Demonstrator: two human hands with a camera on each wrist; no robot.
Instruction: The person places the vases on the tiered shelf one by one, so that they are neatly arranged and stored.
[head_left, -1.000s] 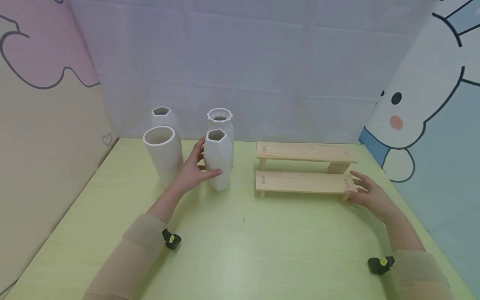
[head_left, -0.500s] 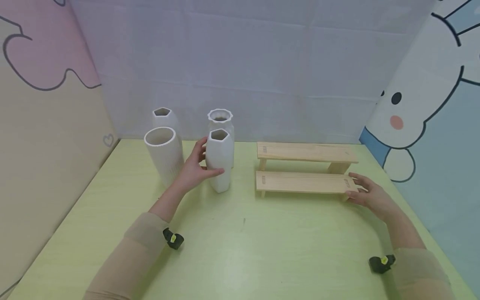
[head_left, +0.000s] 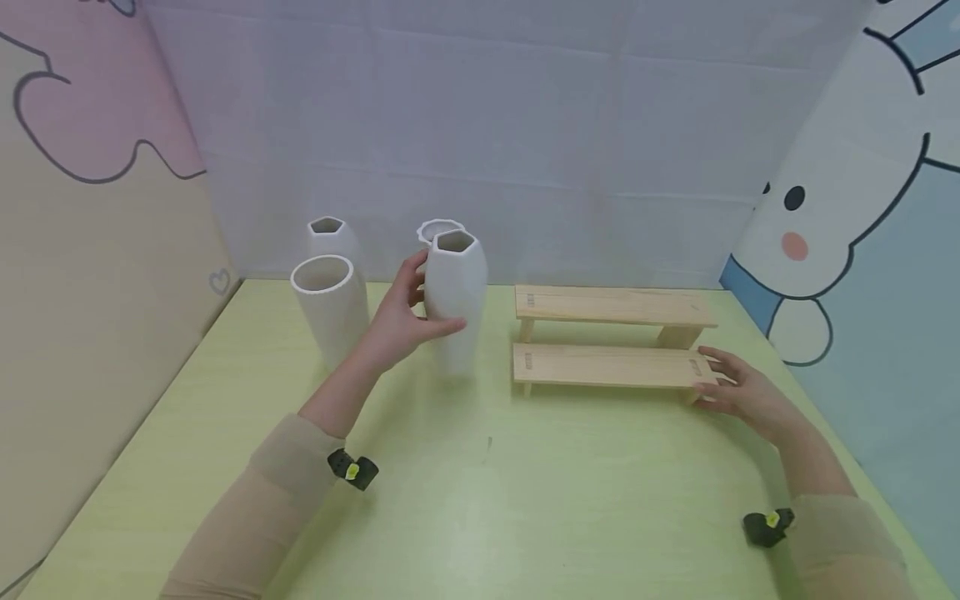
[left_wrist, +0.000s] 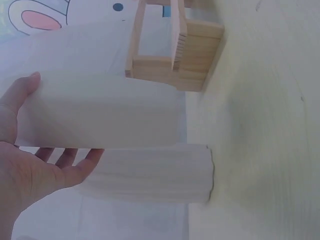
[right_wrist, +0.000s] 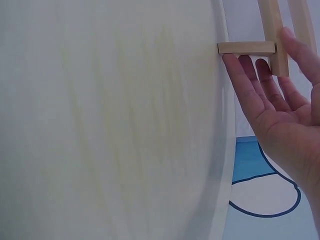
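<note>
My left hand [head_left: 397,329] grips a white faceted vase [head_left: 456,283] with a five-sided mouth, thumb on the near side and fingers round its left. The left wrist view shows the same vase [left_wrist: 110,110] held by its upper part, its base raised off the table. Just behind it a white vase with a scalloped rim [head_left: 440,225] is mostly hidden. At the right, my right hand [head_left: 750,400] holds the end of the lower board of a two-tier wooden stand [head_left: 600,367]. In the right wrist view the thumb and fingers lie on either side of that wooden end [right_wrist: 280,55].
On the left stand a ribbed white cylinder vase [head_left: 333,321] and, behind it, another vase with an angular mouth [head_left: 330,242]. The pale green table [head_left: 525,500] meets a plain cloth backdrop [head_left: 525,142] at the back and printed cartoon panels at the sides.
My left hand has lifted the faceted vase and carried it slightly right, so it now covers most of the scalloped vase. The right hand stays at the stand's end.
</note>
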